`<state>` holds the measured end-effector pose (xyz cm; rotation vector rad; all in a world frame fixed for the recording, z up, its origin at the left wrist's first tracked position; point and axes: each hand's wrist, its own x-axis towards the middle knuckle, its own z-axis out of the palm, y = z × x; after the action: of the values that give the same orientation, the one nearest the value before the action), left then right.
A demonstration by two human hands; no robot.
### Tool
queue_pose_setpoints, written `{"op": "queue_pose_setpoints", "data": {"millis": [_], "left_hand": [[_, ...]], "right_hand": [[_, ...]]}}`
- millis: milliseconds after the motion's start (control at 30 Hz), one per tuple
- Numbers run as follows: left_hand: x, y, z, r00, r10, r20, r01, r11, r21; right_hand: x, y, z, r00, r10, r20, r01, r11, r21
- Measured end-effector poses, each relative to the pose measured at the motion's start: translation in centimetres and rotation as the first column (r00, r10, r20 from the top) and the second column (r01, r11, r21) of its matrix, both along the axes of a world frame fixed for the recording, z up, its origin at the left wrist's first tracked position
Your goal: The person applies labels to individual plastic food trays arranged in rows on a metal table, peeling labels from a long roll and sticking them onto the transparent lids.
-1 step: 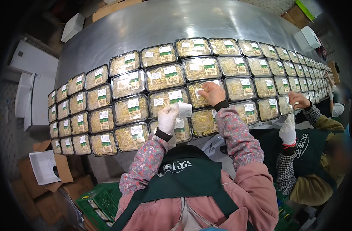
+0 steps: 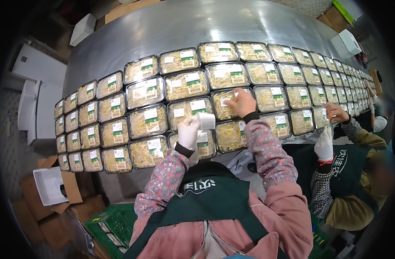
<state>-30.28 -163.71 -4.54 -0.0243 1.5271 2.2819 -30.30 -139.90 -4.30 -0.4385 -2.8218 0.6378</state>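
Observation:
My left hand, in a white glove, is closed on a roll of white labels, held above the near trays. A loose strip of backing hangs below that hand. My bare right hand is over a black tray of bean sprouts in the second row from me. Its thumb and forefinger are apart and hold nothing that I can see. Beside the thumb, a small white label lies on that tray's clear top. Left of it, another bean sprout tray carries a similar small label.
Several rows of packed sprout trays stretch along the steel table. At right, a co-worker's gloved hand and bare hand meet above the trays. Green crates, cardboard and a white foam box stand lower left.
My right hand's forefinger has lifted and straightened away from the tray, so the small label beneath shows more. My left hand stays in place with the label roll.

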Motion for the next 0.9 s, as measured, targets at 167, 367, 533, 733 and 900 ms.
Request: {"op": "queue_pose_setpoints", "data": {"millis": [167,367,533,733,900], "left_hand": [[0.9,-0.3,1.5,0.978,-0.048,0.205,0.03,0.996,0.09],[2.3,-0.4,-1.5,0.967,-0.25,-0.057,0.233,0.949,-0.212],[5.5,0.5,2.3,0.961,-0.257,-0.107,0.254,0.966,-0.043],[7.8,-0.7,0.2,0.97,-0.234,0.058,0.24,0.959,-0.153],[10.9,-4.5,0.3,0.944,-0.318,0.082,0.328,0.902,-0.28]], "right_hand": [[2.4,-1.7,1.5,0.995,0.096,-0.003,-0.04,0.387,-0.921],[6.7,-6.7,4.9,0.973,0.215,-0.08,-0.144,0.299,-0.943],[9.6,-6.1,4.0,0.98,0.19,0.05,0.005,0.231,-0.973],[12.7,-8.5,3.2,0.997,0.041,-0.065,-0.075,0.305,-0.949],[11.8,-4.4,0.8,0.986,-0.127,-0.109,-0.032,0.497,-0.867]]}}
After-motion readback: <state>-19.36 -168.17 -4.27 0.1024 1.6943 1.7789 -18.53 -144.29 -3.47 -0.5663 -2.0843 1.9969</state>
